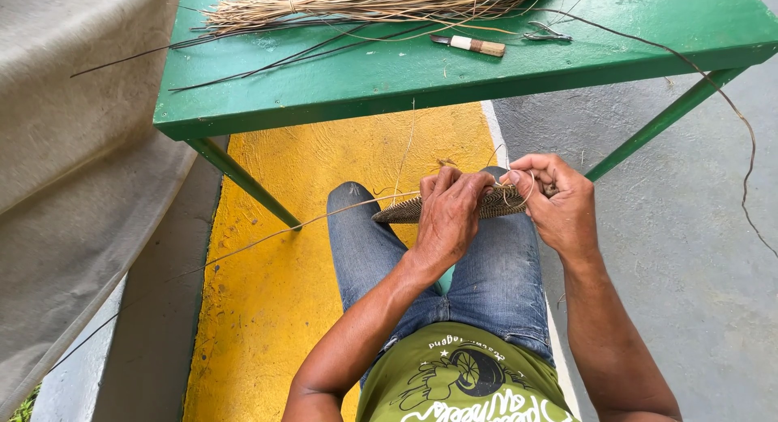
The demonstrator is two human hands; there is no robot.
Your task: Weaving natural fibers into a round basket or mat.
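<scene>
A flat woven disc of brown and pale fibre point(399, 212) lies edge-on above my knees. My left hand point(448, 215) grips it from the top at its middle. At the disc's right rim, my right hand point(557, 201) pinches a thin pale strand point(519, 197) that loops there. Another long thin strand point(267, 239) trails from the disc down to the left over the yellow floor. I sit in blue jeans point(494, 284) and a green shirt.
A green table point(389, 77) stands just ahead. On it lie a bundle of dried straw point(365, 4), several dark thin stems point(267, 61), a small knife with a wooden handle point(470, 44) and small snips point(547, 35). Grey cloth point(73, 146) hangs at the left.
</scene>
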